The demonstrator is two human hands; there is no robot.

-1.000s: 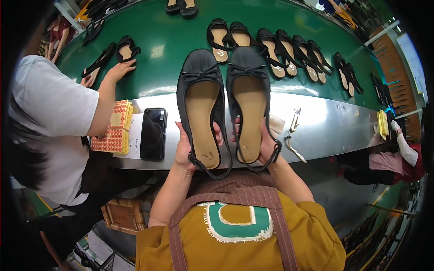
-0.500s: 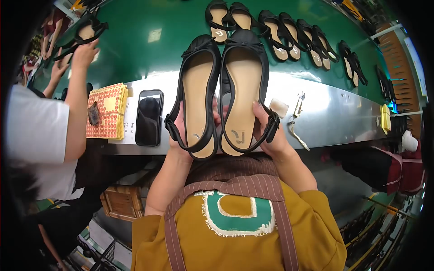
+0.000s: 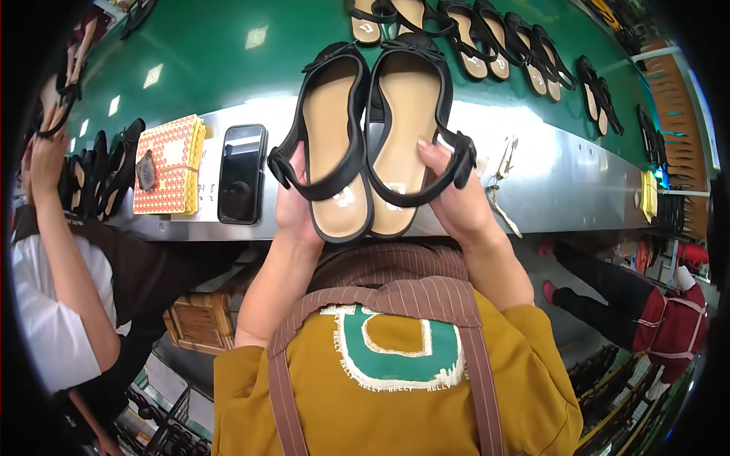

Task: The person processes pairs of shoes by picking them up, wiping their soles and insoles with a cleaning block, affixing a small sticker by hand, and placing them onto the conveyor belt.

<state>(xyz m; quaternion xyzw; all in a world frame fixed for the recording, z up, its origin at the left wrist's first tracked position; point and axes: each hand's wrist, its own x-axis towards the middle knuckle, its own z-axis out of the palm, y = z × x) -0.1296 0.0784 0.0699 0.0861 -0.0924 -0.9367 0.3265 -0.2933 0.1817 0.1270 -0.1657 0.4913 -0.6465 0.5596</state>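
A pair of black slingback flats with beige insoles and small bows is held side by side over the table's front edge, toes pointing away from me. My left hand [image 3: 295,201] grips the left flat [image 3: 332,129] from its outer side, fingers mostly hidden beneath. Around the outer side of the right flat [image 3: 407,114] my right hand [image 3: 461,199] is closed, its thumb by the insole edge. The heel straps hang loosely over the insoles, which carry a pale logo at the heel.
A phone [image 3: 242,176] and a bundle of yellow cards with red print [image 3: 169,163] lie to the left. Black flats [image 3: 494,42] stand across the green table [image 3: 220,57]. At left, a co-worker's arm [image 3: 57,220] reaches up near more shoes; a wooden stool [image 3: 199,323] stands below.
The pair has tilted a little and its straps have swung further over the insoles. The co-worker's hands have moved left with a shoe. My view has shifted slightly.
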